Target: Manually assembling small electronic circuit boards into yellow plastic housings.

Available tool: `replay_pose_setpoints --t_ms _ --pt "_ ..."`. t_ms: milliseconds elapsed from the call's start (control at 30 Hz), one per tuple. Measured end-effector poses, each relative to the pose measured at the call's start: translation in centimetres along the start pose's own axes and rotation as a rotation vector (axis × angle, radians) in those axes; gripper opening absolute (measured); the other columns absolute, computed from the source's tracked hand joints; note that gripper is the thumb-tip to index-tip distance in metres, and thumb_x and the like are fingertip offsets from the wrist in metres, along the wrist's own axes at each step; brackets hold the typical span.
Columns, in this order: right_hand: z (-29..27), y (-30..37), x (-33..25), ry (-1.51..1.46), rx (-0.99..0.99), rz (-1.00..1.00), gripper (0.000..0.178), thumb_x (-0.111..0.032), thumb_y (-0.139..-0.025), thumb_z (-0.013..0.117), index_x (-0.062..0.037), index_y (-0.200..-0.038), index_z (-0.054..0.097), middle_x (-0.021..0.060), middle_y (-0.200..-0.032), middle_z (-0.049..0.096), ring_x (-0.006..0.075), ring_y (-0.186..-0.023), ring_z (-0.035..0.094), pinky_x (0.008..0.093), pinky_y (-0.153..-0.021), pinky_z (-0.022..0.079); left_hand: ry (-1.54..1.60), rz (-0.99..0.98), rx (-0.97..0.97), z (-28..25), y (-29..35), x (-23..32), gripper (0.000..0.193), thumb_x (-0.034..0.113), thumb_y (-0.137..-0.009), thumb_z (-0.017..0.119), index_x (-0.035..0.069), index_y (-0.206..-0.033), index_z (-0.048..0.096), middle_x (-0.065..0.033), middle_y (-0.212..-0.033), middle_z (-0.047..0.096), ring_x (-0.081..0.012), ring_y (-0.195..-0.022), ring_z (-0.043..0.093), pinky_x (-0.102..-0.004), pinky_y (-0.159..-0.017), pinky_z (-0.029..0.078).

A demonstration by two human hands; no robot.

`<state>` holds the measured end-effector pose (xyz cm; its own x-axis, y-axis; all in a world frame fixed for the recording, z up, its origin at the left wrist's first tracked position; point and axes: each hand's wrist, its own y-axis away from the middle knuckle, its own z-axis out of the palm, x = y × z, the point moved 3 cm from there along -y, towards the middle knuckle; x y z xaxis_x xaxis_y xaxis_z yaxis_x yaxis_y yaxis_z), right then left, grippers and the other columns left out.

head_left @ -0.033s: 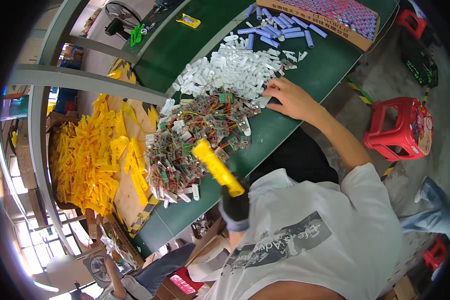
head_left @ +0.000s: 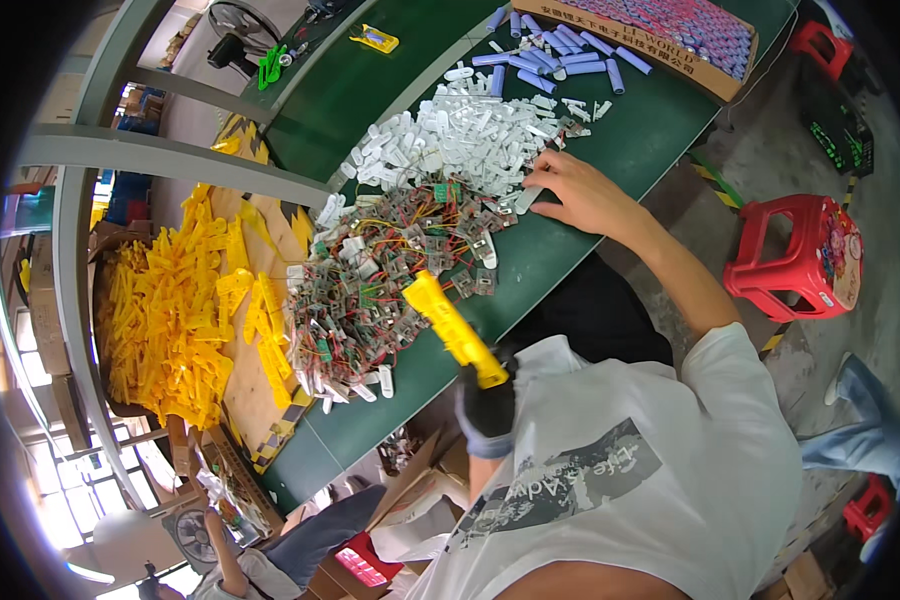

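My left hand [head_left: 486,405], in a dark glove, grips one end of a long yellow plastic casing [head_left: 455,328]. The casing is tilted, its free end over the near side of a heap of small circuit boards with red, yellow and green wires [head_left: 390,255]. My bare right hand [head_left: 580,195] is at the near side of a pile of white plastic pieces [head_left: 450,135]. Its thumb and fingers are closed about a small flat whitish piece [head_left: 526,200], partly hidden by the fingers.
Purple cylindrical cells [head_left: 570,62] lie beyond the white pile, beside a cardboard box of cells [head_left: 660,50]. At left, many yellow casings [head_left: 170,310] are heaped by a wooden board. A metal post frame [head_left: 170,160] crosses there. A red stool [head_left: 795,255] stands right; another person [head_left: 260,570] sits lower left.
My left hand and the yellow casing have shifted slightly right and down in the picture. My right hand stays at the white pile with nearly the same grip.
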<state>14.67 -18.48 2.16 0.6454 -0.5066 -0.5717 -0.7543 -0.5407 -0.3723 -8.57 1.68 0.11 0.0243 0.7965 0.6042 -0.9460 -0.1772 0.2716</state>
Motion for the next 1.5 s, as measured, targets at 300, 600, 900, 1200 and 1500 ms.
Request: replay_pose_setpoints --t_ms 300,600,900,1200,1500 --pt "-2.2 1.0 0.2 0.126 0.234 -0.014 0.019 -0.021 -0.074 0.075 -0.0108 -0.088 0.065 0.0024 -0.089 0.059 0.0232 -0.089 0.054 0.0366 -0.084 0.041 0.072 -0.019 -0.221 2.6 -4.0 -3.8 0.036 0.018 -0.093 0.058 0.007 -0.126 0.048 -0.0124 -0.121 0.056 -0.029 -0.117 0.052 -0.0437 -0.1 0.043" --pt "-3.5 -2.4 6.7 -1.437 1.032 0.061 0.021 -0.015 -0.096 0.055 0.0002 -0.11 0.055 0.0101 -0.103 0.064 0.0137 -0.098 0.058 0.0237 -0.086 0.042 -0.248 0.29 -0.024 4.4 -7.8 -2.3 0.031 0.015 -0.094 0.058 0.005 -0.12 0.045 -0.0125 -0.115 0.056 -0.0278 -0.108 0.057 -0.0467 -0.097 0.048" --pt "-3.4 0.8 -5.1 -0.683 0.584 -0.18 0.015 -0.009 -0.079 0.073 0.0003 -0.09 0.07 0.0083 -0.082 0.068 0.0132 -0.068 0.06 0.0255 -0.061 0.046 -0.382 0.523 0.138 5.2 -8.3 1.5 0.029 0.013 -0.093 0.061 -0.003 -0.115 0.052 -0.01 -0.106 0.06 -0.0192 -0.098 0.06 -0.038 -0.09 0.051" --pt "1.8 4.0 -10.4 -0.483 0.301 0.113 0.019 -0.006 -0.074 0.075 -0.0015 -0.092 0.07 0.007 -0.07 0.064 0.0135 -0.053 0.06 0.0245 -0.049 0.047 -0.558 0.481 0.403 4.2 -4.7 1.5 0.048 -0.012 -0.083 0.057 -0.002 -0.129 0.043 -0.0106 -0.123 0.053 -0.0188 -0.113 0.051 -0.0312 -0.099 0.04" --pt "2.8 4.5 -11.7 -0.459 0.401 0.21 0.023 -0.012 -0.072 0.079 -0.0017 -0.088 0.066 0.0074 -0.068 0.063 0.0172 -0.057 0.063 0.0282 -0.053 0.049 -0.859 0.682 0.007 4.3 -5.3 2.5 0.037 -0.001 -0.09 0.055 -0.003 -0.126 0.046 -0.0136 -0.132 0.05 -0.0181 -0.111 0.053 -0.0321 -0.093 0.045"
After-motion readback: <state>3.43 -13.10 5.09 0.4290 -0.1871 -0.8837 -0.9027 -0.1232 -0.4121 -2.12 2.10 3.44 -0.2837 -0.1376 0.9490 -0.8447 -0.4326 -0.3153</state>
